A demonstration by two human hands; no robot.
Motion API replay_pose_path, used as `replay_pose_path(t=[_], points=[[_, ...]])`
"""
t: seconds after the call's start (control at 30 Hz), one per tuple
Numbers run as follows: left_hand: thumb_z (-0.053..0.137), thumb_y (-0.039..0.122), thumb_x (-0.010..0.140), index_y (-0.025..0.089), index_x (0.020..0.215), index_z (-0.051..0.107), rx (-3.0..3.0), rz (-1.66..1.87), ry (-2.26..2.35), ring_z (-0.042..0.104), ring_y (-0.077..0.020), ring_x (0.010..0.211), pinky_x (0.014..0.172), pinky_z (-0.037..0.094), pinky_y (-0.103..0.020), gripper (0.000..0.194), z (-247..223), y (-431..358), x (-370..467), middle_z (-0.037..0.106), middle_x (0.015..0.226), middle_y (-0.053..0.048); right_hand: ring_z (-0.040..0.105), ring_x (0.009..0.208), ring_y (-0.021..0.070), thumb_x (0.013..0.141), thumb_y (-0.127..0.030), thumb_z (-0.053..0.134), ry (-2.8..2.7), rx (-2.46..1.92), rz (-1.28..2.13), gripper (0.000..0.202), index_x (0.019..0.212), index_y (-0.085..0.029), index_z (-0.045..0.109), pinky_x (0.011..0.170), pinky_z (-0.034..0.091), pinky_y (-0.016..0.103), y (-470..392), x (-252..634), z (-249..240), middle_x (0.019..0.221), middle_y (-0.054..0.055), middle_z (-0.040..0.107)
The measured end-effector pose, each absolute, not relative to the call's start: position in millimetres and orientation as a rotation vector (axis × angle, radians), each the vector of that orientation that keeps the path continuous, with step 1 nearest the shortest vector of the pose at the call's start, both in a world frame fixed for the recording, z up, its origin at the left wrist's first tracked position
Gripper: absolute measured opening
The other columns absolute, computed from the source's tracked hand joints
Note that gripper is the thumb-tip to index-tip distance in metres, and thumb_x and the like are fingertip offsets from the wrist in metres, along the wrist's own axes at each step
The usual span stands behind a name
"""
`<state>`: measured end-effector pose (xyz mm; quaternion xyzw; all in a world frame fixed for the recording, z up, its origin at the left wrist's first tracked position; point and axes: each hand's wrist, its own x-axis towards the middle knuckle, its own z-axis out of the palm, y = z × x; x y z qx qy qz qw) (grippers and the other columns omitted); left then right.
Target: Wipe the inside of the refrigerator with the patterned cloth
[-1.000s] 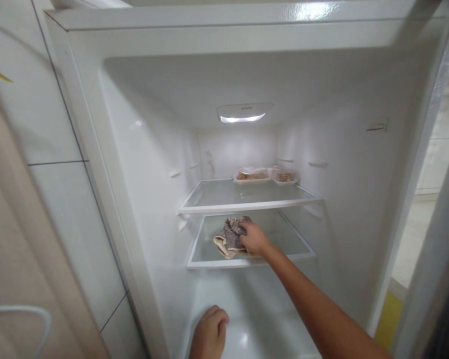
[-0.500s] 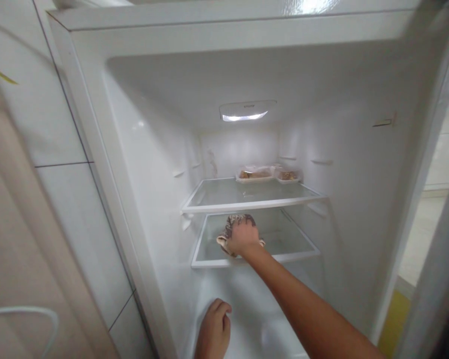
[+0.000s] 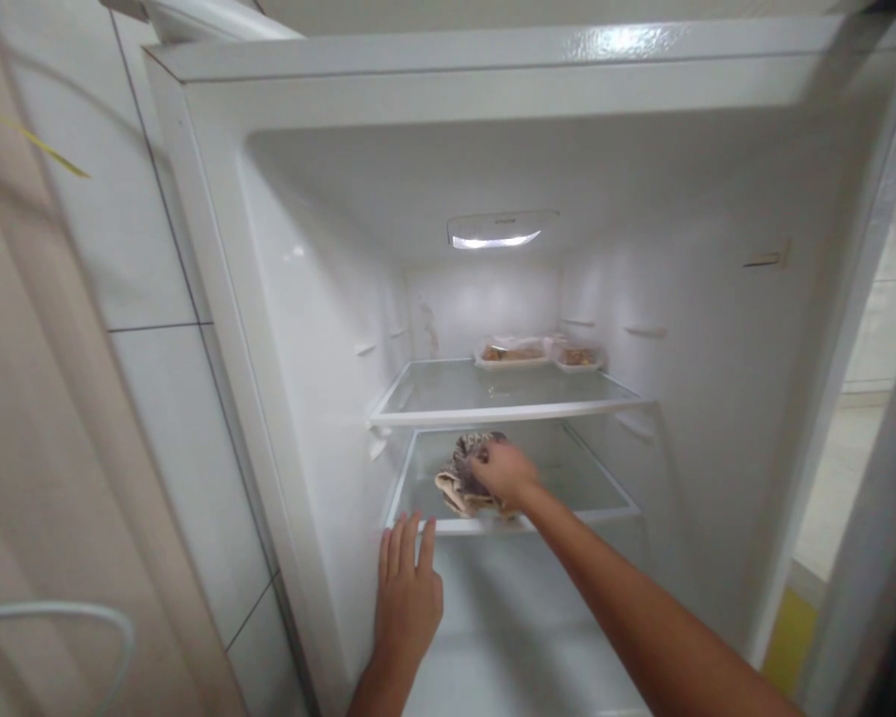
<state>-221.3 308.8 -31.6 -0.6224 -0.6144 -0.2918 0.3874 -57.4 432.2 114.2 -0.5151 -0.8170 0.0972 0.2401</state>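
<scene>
Inside an open fridge, my right hand [image 3: 509,472] grips a crumpled patterned cloth [image 3: 464,484], brown and cream, on the lower glass shelf [image 3: 567,473]. Its fingers are partly hidden by the hand and the folds. My left hand [image 3: 409,588] is open, fingers stretched upward, with the tips at the white front edge of that same shelf, near its left corner. Above it sits the upper glass shelf [image 3: 455,391], with two film-wrapped food trays towards the back: a longer tray [image 3: 514,354] and a smaller tray [image 3: 578,358].
A lit lamp [image 3: 497,239] is set in the fridge ceiling. Shelf ribs [image 3: 646,331] stick out from the side walls. White tiles [image 3: 160,398] and a wooden panel [image 3: 37,448] stand left of the fridge. A pale curved cable [image 3: 60,607] crosses the panel.
My left hand has risen from below to the lower shelf's front edge, and its fingers have straightened. My right hand has shifted slightly right on the cloth. The camera view has moved a little.
</scene>
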Motion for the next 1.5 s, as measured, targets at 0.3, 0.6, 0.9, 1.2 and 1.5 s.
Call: replay_pose_path(t=[0.3, 0.6, 0.9, 1.2, 1.5], points=[[0.052, 0.003, 0.079, 0.016, 0.136, 0.053, -1.550, -0.709, -1.563, 0.052, -0.0313, 0.134, 0.117, 0.040, -0.055, 0.058, -43, 314, -223, 0.060, 0.137, -0.015, 0.069, 0.105, 0.0303, 0.068, -0.009, 0.065, -2.179, -1.365, 0.399, 0.027, 0.091, -0.016, 0.076, 0.092, 0.051, 0.039, 438, -66, 107, 0.106, 0.017, 0.076], [0.053, 0.006, 0.079, 0.016, 0.140, 0.049, -1.506, -0.704, -1.530, 0.051, -0.0333, 0.136, 0.117, 0.039, -0.058, 0.062, -58, 326, -229, 0.059, 0.138, -0.016, 0.072, 0.073, 0.0184, 0.078, -0.022, 0.054, -1.549, -1.266, 0.792, 0.038, 0.110, -0.011, 0.070, 0.066, 0.056, 0.028, 483, 13, 90, 0.081, 0.008, 0.076], [0.055, 0.008, 0.080, 0.015, 0.142, 0.048, -1.503, -0.646, -1.530, 0.049, -0.0350, 0.137, 0.117, 0.038, -0.058, 0.062, -57, 325, -229, 0.059, 0.138, -0.018, 0.061, 0.118, 0.0222, 0.082, -0.024, 0.045, -1.666, -1.107, 0.340, 0.047, 0.125, -0.014, 0.061, 0.106, 0.046, 0.039, 463, 57, 81, 0.129, 0.014, 0.066], [0.057, 0.010, 0.079, 0.012, 0.143, 0.046, -1.487, -0.647, -1.537, 0.048, -0.0368, 0.137, 0.115, 0.040, -0.061, 0.066, -58, 324, -226, 0.057, 0.139, -0.021, 0.022, 0.151, 0.0437, 0.089, -0.066, 0.041, -2.436, -1.464, 0.334, 0.074, 0.152, -0.026, 0.039, 0.115, 0.013, 0.072, 439, -74, 77, 0.164, 0.020, 0.028], [0.057, 0.007, 0.077, 0.010, 0.135, 0.051, -1.459, -0.700, -1.483, 0.045, -0.0368, 0.138, 0.112, 0.042, -0.060, 0.058, -62, 326, -226, 0.055, 0.139, -0.022, 0.021, 0.152, 0.0430, 0.078, -0.073, 0.045, -2.609, -1.311, 0.518, 0.096, 0.154, -0.015, 0.033, 0.118, 0.011, 0.069, 452, -180, 99, 0.163, 0.023, 0.029]])
